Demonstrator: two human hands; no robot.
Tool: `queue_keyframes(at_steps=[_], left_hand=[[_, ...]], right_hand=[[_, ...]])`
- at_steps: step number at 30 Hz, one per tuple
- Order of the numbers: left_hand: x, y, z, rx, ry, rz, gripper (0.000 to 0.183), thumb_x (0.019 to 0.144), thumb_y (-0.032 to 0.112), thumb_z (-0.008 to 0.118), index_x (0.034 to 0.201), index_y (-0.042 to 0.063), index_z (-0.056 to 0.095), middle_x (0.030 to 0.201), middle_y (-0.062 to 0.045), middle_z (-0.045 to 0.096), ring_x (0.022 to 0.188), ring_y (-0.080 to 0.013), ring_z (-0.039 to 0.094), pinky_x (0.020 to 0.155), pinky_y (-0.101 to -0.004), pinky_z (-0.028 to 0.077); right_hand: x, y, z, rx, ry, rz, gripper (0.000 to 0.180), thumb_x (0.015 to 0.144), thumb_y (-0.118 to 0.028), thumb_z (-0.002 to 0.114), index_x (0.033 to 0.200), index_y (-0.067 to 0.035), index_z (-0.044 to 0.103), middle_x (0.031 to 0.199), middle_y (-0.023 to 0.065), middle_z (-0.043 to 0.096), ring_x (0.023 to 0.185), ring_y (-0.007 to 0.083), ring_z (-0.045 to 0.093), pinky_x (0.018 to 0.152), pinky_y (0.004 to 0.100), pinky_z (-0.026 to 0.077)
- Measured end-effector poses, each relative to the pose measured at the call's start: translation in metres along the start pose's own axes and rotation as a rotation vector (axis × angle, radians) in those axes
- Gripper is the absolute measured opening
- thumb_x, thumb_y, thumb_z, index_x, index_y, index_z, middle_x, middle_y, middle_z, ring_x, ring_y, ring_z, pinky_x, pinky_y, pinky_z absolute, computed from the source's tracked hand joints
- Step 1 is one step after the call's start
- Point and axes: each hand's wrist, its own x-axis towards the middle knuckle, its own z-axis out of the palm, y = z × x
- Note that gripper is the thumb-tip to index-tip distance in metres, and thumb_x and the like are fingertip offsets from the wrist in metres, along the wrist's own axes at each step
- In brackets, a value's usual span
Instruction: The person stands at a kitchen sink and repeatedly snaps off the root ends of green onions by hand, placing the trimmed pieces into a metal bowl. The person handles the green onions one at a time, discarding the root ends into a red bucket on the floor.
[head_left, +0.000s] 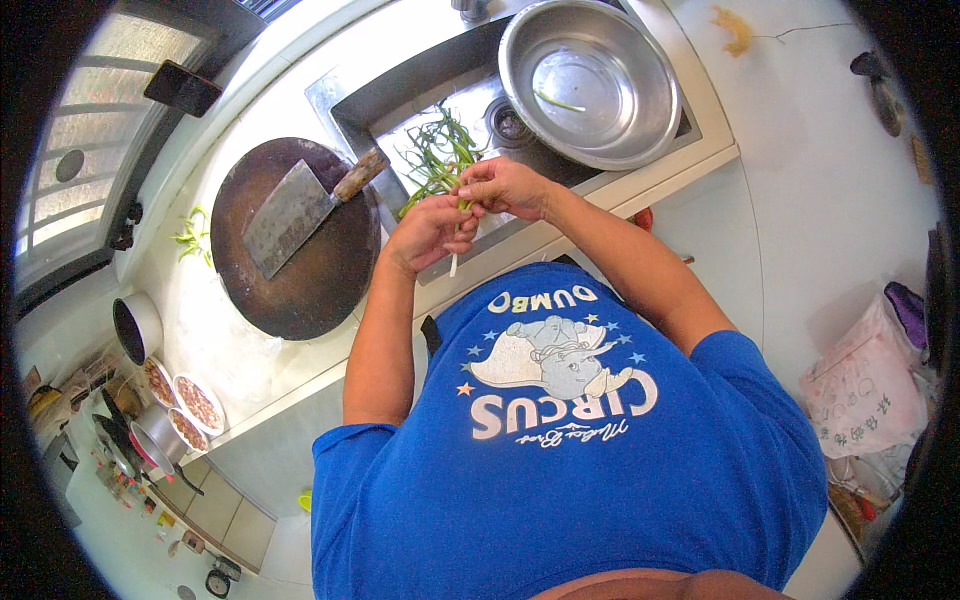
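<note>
My left hand (433, 234) is closed around a spring onion, whose white end (453, 265) pokes out below the fingers. With thumb and fingertips, my right hand (506, 187) pinches the green part just above, against the left fingertips. Both hands are over the near edge of a steel sink (352, 112). Just beyond them, a loose heap of green onion stalks (442, 146) lies in the sink; the fingers hide its near part. A large steel basin (517, 45) rests across the sink's right end, with one green piece (559, 101) inside.
Left of the sink, a cleaver (289, 217) lies on a round dark chopping board (322, 292). Green trimmings (195, 236) sit beside the board. Farther left are a pot (139, 328) and several bowls of chopped food (197, 405). A phone (182, 88) is near the window.
</note>
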Motion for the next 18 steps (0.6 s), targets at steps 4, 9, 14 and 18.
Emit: queue_keyframes(at_steps=[4, 9, 14, 18], left_hand=[[0.005, -0.003, -0.002, 0.019, 0.061, 0.021, 0.016, 0.093, 0.014, 0.053, 0.098, 0.0, 0.06, 0.071, -0.002, 0.049, 0.061, -0.0107, 0.041, 0.05, -0.0227, 0.032], [0.007, -0.004, -0.003, -0.012, 0.05, -0.01, 0.021, 0.095, 0.022, 0.052, 0.094, 0.002, 0.058, 0.069, 0.001, 0.045, 0.059, -0.0095, 0.039, 0.047, -0.0223, 0.029], [0.013, -0.005, -0.002, 0.137, 0.156, -0.099, 0.022, 0.094, 0.027, 0.051, 0.086, 0.007, 0.055, 0.067, 0.004, 0.041, 0.056, -0.0081, 0.035, 0.046, -0.0219, 0.026], [0.021, -0.013, -0.017, 0.517, 0.146, -0.141, 0.029, 0.094, 0.029, 0.048, 0.081, 0.005, 0.056, 0.066, 0.001, 0.046, 0.056, -0.0118, 0.041, 0.046, -0.0273, 0.032]], right_hand=[[0.002, 0.006, -0.012, 0.05, 0.044, -0.009, 0.02, 0.087, -0.02, 0.07, 0.076, -0.006, 0.06, 0.062, 0.0027, 0.058, 0.044, 0.0076, 0.042, 0.04, 0.0233, 0.028], [0.002, 0.01, -0.019, 0.034, 0.073, -0.012, 0.02, 0.087, -0.018, 0.071, 0.074, -0.007, 0.059, 0.06, 0.0026, 0.057, 0.046, 0.0094, 0.045, 0.042, 0.0248, 0.033], [0.012, 0.023, -0.027, -0.395, 0.148, -0.141, 0.021, 0.083, -0.019, 0.071, 0.074, -0.003, 0.06, 0.061, 0.0066, 0.058, 0.052, 0.0167, 0.053, 0.049, 0.0314, 0.043], [0.007, 0.011, -0.016, -0.943, 0.163, -0.23, 0.019, 0.077, -0.017, 0.069, 0.076, 0.0, 0.061, 0.07, 0.0175, 0.063, 0.063, 0.0312, 0.061, 0.061, 0.0421, 0.049]])
